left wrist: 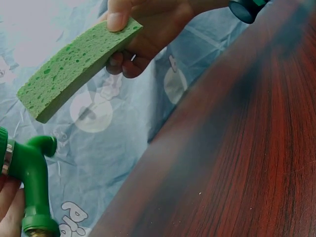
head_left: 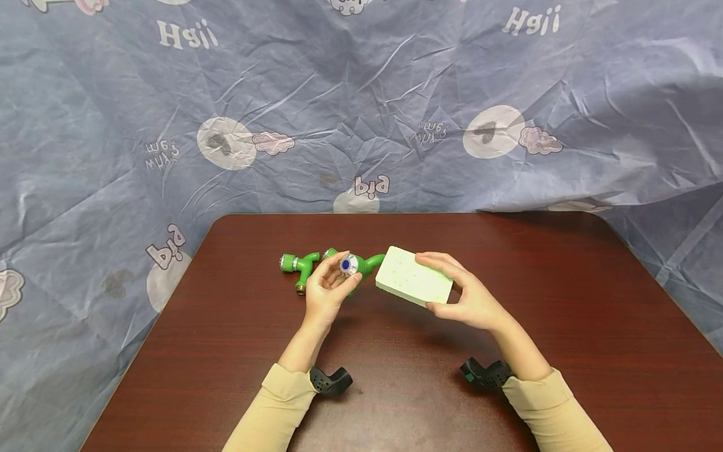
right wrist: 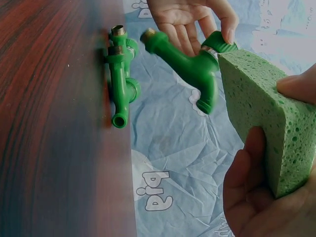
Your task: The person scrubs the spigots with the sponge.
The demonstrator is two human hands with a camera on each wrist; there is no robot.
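Observation:
My left hand (head_left: 327, 292) pinches a green faucet (left wrist: 34, 173) by its ribbed knob, raised over the table. The knob's blue-centred silver cap faces up in the head view, and the brass threaded end shows at the bottom in the left wrist view. My right hand (head_left: 471, 298) grips a pale green sponge (head_left: 415, 276) by its right end, thumb on one side and fingers on the other. The sponge is a thick, pitted block, tilted, with its free end close to the faucet's spout (right wrist: 206, 101). Part of the held faucet is hidden behind the left fingers in the head view.
Another green faucet (head_left: 305, 267) lies on the brown table (head_left: 384, 389) just left of my left hand. Beside it, a further green faucet (head_left: 329, 253) is mostly hidden by that hand. A printed blue-grey cloth (head_left: 361, 113) hangs behind the table.

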